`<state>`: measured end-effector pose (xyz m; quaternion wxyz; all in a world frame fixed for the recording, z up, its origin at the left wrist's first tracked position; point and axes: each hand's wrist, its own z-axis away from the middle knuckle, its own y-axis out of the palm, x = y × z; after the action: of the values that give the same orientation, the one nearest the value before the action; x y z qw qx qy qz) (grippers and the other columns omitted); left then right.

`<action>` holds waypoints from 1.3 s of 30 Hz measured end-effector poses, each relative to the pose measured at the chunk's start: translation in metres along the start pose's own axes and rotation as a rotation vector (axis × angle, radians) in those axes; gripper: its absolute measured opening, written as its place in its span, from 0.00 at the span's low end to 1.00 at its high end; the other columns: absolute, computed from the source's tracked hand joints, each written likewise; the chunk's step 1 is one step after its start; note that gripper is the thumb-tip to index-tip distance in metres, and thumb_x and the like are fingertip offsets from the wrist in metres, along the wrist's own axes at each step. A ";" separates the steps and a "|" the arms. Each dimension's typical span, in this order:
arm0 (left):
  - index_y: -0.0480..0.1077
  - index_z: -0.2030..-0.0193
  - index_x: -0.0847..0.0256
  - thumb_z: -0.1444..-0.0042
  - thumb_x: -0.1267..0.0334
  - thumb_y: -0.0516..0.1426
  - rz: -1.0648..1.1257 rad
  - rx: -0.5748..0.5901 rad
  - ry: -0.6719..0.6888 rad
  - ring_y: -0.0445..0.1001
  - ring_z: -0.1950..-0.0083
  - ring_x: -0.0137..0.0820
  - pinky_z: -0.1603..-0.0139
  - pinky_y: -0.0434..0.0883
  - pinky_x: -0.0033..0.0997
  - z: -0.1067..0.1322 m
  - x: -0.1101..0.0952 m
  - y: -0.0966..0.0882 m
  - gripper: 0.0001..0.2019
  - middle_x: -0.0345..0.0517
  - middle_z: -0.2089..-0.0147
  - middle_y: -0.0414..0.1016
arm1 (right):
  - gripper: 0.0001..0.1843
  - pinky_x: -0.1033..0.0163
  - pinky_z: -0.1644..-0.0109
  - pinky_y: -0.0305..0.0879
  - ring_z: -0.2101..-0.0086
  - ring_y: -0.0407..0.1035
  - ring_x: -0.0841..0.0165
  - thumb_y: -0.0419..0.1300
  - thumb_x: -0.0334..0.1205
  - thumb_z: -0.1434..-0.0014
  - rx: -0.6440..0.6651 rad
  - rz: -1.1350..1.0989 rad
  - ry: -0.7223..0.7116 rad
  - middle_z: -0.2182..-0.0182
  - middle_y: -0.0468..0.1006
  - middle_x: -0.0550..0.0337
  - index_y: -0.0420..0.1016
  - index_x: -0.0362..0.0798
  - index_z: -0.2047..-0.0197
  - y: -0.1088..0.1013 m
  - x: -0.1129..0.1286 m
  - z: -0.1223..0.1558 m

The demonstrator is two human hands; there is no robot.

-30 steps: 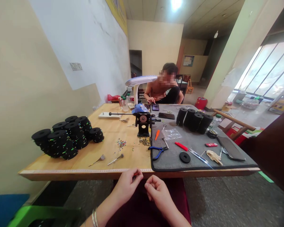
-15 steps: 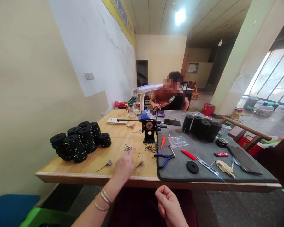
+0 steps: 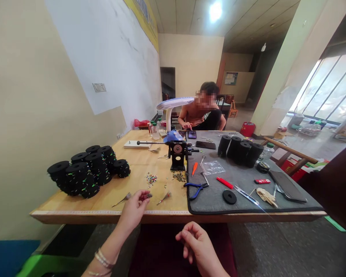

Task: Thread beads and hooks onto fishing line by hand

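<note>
Head view: your left hand (image 3: 134, 207) pinches a tufted piece (image 3: 146, 196) over the near edge of the desk (image 3: 75, 207). Your right hand (image 3: 194, 240) hangs below the edge, loosely curled, its contents unclear. A second tufted piece (image 3: 165, 197) lies just to the right, slanted, nearer your left hand.

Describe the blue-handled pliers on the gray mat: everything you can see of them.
The blue-handled pliers lie flat on the gray mat, near its left front corner, beside the bare wooden tabletop. Two curved blue grips, plastic by the look, are spread apart and point left; the short dark metal jaws point right. Only the mat visibly bears them. A thin metal tool lies close to the jaws; contact is unclear.
</note>
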<state>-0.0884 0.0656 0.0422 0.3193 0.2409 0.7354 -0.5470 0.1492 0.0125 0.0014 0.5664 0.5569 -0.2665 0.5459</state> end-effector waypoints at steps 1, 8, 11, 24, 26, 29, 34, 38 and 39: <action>0.70 0.61 0.61 0.48 0.61 0.56 0.198 0.022 -0.047 0.74 0.62 0.35 0.63 0.71 0.31 0.011 -0.003 0.001 0.10 0.46 0.65 0.76 | 0.23 0.75 0.87 0.45 0.87 0.60 0.80 0.66 0.56 0.54 -0.009 0.007 -0.014 0.74 0.78 0.59 0.63 0.46 0.71 0.001 0.000 0.000; 0.67 0.69 0.61 0.52 0.53 0.62 0.886 0.490 -0.403 0.68 0.73 0.25 0.75 0.63 0.23 0.086 -0.034 0.041 0.14 0.38 0.73 0.70 | 0.22 0.73 0.85 0.40 0.89 0.49 0.81 0.64 0.57 0.54 -0.043 0.119 0.000 0.88 0.67 0.70 0.65 0.46 0.72 0.006 -0.001 -0.001; 0.67 0.69 0.62 0.52 0.54 0.63 0.960 0.535 -0.452 0.70 0.71 0.26 0.75 0.63 0.22 0.095 -0.042 0.053 0.14 0.38 0.73 0.69 | 0.22 0.72 0.84 0.39 0.88 0.47 0.81 0.64 0.56 0.54 -0.052 0.141 0.020 0.90 0.65 0.72 0.64 0.46 0.73 0.005 0.000 -0.001; 0.65 0.71 0.62 0.51 0.49 0.61 0.784 0.484 -0.316 0.67 0.78 0.25 0.78 0.65 0.23 0.096 -0.044 0.061 0.17 0.39 0.77 0.72 | 0.20 0.72 0.84 0.40 0.89 0.47 0.80 0.63 0.55 0.53 -0.064 0.201 0.005 0.91 0.63 0.73 0.64 0.47 0.74 0.004 0.001 -0.001; 0.65 0.71 0.61 0.51 0.48 0.60 0.764 0.476 -0.297 0.66 0.79 0.24 0.79 0.66 0.24 0.096 -0.044 0.062 0.17 0.39 0.77 0.72 | 0.20 0.71 0.84 0.41 0.89 0.48 0.80 0.63 0.55 0.53 -0.066 0.212 -0.008 0.91 0.63 0.73 0.64 0.47 0.74 0.004 0.002 0.000; 0.65 0.71 0.62 0.51 0.47 0.60 0.736 0.467 -0.280 0.65 0.81 0.24 0.79 0.66 0.25 0.097 -0.046 0.062 0.18 0.39 0.78 0.72 | 0.20 0.71 0.84 0.41 0.89 0.48 0.80 0.63 0.54 0.54 -0.074 0.223 -0.028 0.91 0.62 0.73 0.64 0.47 0.75 0.004 0.003 -0.001; 0.65 0.71 0.62 0.51 0.49 0.61 0.799 0.473 -0.301 0.68 0.77 0.26 0.78 0.67 0.25 0.097 -0.048 0.061 0.17 0.39 0.77 0.71 | 0.20 0.71 0.83 0.42 0.89 0.48 0.80 0.64 0.54 0.54 -0.079 0.196 -0.032 0.91 0.61 0.74 0.62 0.47 0.75 0.005 0.003 -0.002; 0.66 0.68 0.62 0.51 0.56 0.63 0.973 0.510 -0.412 0.69 0.71 0.26 0.71 0.68 0.25 0.097 -0.049 0.059 0.13 0.38 0.73 0.71 | 0.21 0.71 0.83 0.41 0.89 0.47 0.81 0.63 0.55 0.54 -0.069 0.156 -0.013 0.91 0.61 0.74 0.62 0.48 0.75 0.005 0.001 -0.003; 0.66 0.68 0.62 0.51 0.57 0.63 1.000 0.525 -0.433 0.69 0.71 0.25 0.70 0.68 0.25 0.097 -0.049 0.059 0.13 0.38 0.73 0.71 | 0.21 0.71 0.83 0.41 0.89 0.47 0.81 0.63 0.55 0.54 -0.065 0.153 -0.010 0.91 0.61 0.74 0.62 0.48 0.75 0.004 0.000 -0.003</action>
<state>0.0070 -0.0106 0.0207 0.6100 0.5114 0.2918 -0.5303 0.1443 0.0142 0.0022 0.5395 0.5188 -0.3288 0.5760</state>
